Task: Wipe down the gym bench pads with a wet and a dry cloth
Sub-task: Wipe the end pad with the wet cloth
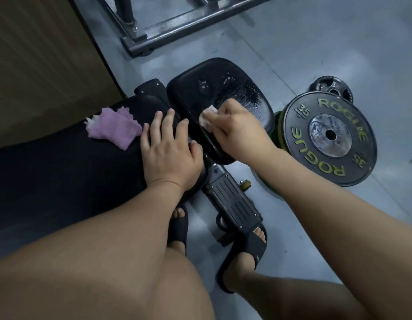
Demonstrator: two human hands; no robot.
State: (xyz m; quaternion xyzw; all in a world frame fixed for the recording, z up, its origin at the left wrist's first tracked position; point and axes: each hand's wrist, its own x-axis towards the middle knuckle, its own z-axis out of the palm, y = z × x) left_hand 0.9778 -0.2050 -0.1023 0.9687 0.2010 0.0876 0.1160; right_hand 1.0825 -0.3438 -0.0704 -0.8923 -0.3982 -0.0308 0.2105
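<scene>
My right hand (238,129) grips a bunched pale cloth (207,118) and presses it on the black seat pad (207,88), near the pad's close edge. Water droplets and wet streaks glisten on the right side of that pad. My left hand (169,147) rests flat, fingers spread, on the end of the long black back pad (62,172). A purple cloth (112,127) lies crumpled on the back pad, just left of my left hand.
A black Rogue 35 weight plate (329,137) lies on the grey floor right of the seat pad, a smaller plate (331,90) behind it. A steel rack base (177,26) stands beyond. The bench's foot frame (232,204) sits between my sandalled feet. A wooden wall (38,54) is on the left.
</scene>
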